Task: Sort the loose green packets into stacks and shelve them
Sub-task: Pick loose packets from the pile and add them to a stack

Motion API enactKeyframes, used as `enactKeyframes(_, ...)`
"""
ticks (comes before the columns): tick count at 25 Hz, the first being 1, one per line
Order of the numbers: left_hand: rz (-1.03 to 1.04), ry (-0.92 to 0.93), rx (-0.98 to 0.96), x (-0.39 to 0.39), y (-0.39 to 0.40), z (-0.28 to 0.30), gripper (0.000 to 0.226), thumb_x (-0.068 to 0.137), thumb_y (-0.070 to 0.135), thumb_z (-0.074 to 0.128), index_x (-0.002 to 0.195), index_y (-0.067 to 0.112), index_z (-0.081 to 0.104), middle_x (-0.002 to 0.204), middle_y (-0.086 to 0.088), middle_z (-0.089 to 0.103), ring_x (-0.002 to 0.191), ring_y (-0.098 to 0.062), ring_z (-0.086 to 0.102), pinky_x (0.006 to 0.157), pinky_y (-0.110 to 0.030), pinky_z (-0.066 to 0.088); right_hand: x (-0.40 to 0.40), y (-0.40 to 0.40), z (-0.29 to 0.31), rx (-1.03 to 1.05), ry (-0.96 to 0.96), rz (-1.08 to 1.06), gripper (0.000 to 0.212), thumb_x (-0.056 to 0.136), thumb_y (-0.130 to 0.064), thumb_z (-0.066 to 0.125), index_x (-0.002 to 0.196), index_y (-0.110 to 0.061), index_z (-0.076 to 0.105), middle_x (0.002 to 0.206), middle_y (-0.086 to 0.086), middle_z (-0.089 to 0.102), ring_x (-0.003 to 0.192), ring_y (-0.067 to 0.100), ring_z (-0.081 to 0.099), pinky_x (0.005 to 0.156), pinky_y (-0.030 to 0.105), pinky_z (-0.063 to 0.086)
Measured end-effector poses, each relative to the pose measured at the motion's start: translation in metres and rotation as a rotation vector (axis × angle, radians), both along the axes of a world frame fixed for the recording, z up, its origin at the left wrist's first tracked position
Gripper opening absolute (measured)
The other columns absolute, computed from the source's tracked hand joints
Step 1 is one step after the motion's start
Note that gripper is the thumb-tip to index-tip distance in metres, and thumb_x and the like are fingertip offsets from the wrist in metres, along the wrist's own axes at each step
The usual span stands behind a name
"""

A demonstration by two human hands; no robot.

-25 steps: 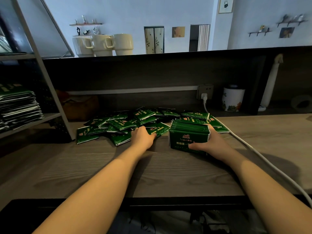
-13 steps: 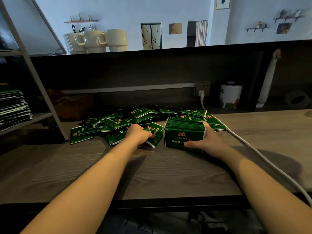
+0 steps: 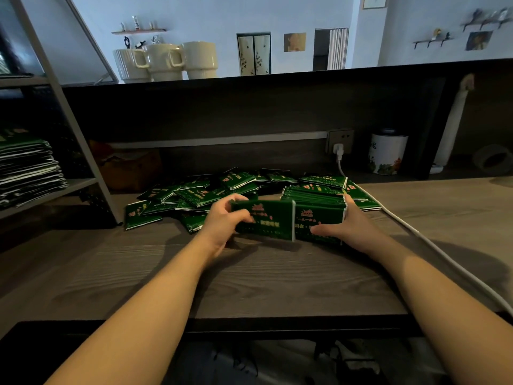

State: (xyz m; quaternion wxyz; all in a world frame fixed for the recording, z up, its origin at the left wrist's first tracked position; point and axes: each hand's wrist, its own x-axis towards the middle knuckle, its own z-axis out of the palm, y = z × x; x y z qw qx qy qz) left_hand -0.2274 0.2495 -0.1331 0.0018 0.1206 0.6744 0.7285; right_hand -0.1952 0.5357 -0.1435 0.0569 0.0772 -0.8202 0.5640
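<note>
Gathering is the step in hand: the left hand (image 3: 222, 220) grips one green packet (image 3: 263, 222) by its left end and holds it upright, face toward the camera, just in front of the stack (image 3: 316, 209) that the right hand (image 3: 349, 226) grasps. The right end of the packet overlaps the front face of the stack, so I judge that the person is about to join it to the others. The stack stands on edge on the wooden table (image 3: 249, 279), with the right thumb across its front and the other fingers around its right side; how the fingers lie behind it I cannot tell. Both forearms reach forward from the lower corners of the view, low over the table, with the wrists turned slightly inward toward each other. Behind the hands, a loose pile of packets (image 3: 194, 195) lies scattered on the table, so much sorting is not yet done. On the shelf (image 3: 69, 186) at the left, a finished pile of packets (image 3: 27, 168) already rests. The next move calls for pressing the single packet flat against the stack and aligning its edges, so that the right hand can take it in without loosening the rest. A white cable (image 3: 416, 232) runs along the table just beside the right hand.
</note>
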Motion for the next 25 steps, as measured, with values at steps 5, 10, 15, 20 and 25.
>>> enactKeyframes(5, 0.193, 0.232, -0.464, 0.003, 0.014, -0.009, 0.029, 0.075, 0.01, 0.086, 0.082, 0.027, 0.064, 0.075, -0.009, 0.071, 0.063, -0.014, 0.059, 0.058, -0.027, 0.046, 0.006, 0.0, 0.003, 0.027, -0.014, 0.065, 0.086, 0.058, -0.03, 0.093, 0.13, -0.025, 0.048, 0.116, -0.01, 0.072, 0.105, 0.003, 0.068, 0.089, 0.02, 0.052)
enactKeyframes(10, 0.224, 0.242, -0.505, 0.006, 0.019, -0.012, 0.035, 0.068, 0.031, 0.093, 0.084, 0.028, 0.062, 0.075, -0.008, 0.07, 0.06, -0.013, 0.057, 0.055, -0.032, 0.043, 0.013, -0.009, 0.006, 0.111, 0.012, 0.048, 0.094, 0.05, -0.042, 0.093, 0.128, -0.032, 0.042, 0.116, -0.02, 0.065, 0.102, -0.013, 0.062, 0.082, 0.005, 0.046)
enactKeyframes(15, 0.19, 0.248, -0.513, 0.002, 0.022, -0.013, 0.052, 0.065, 0.038, 0.093, 0.104, 0.031, 0.059, 0.106, 0.003, 0.068, 0.096, -0.015, 0.064, 0.077, -0.026, 0.048, 0.012, -0.013, 0.006, 0.124, 0.007, 0.011, 0.085, 0.063, -0.027, 0.094, 0.131, -0.025, 0.044, 0.121, -0.013, 0.063, 0.109, -0.003, 0.061, 0.094, 0.02, 0.048)
enactKeyframes(20, -0.103, 0.063, -0.529, -0.003, 0.015, -0.01, 0.12, 0.044, 0.059, 0.094, 0.147, 0.03, 0.041, 0.147, 0.006, 0.051, 0.133, -0.013, 0.052, 0.115, -0.042, 0.04, 0.013, -0.013, 0.005, 0.152, -0.053, 0.051, 0.091, 0.073, -0.019, 0.088, 0.14, -0.032, 0.027, 0.109, -0.03, 0.041, 0.083, -0.029, 0.049, 0.07, -0.006, 0.035)
enactKeyframes(25, -0.203, 0.124, -0.553, 0.0, 0.025, -0.016, 0.117, 0.041, 0.058, 0.096, 0.138, 0.035, 0.035, 0.128, 0.015, 0.065, 0.123, -0.003, 0.059, 0.107, -0.036, 0.049, 0.018, -0.021, 0.009, 0.135, -0.065, 0.187, 0.099, 0.074, -0.012, 0.086, 0.15, -0.031, 0.024, 0.128, -0.024, 0.045, 0.099, -0.028, 0.052, 0.079, -0.001, 0.042)
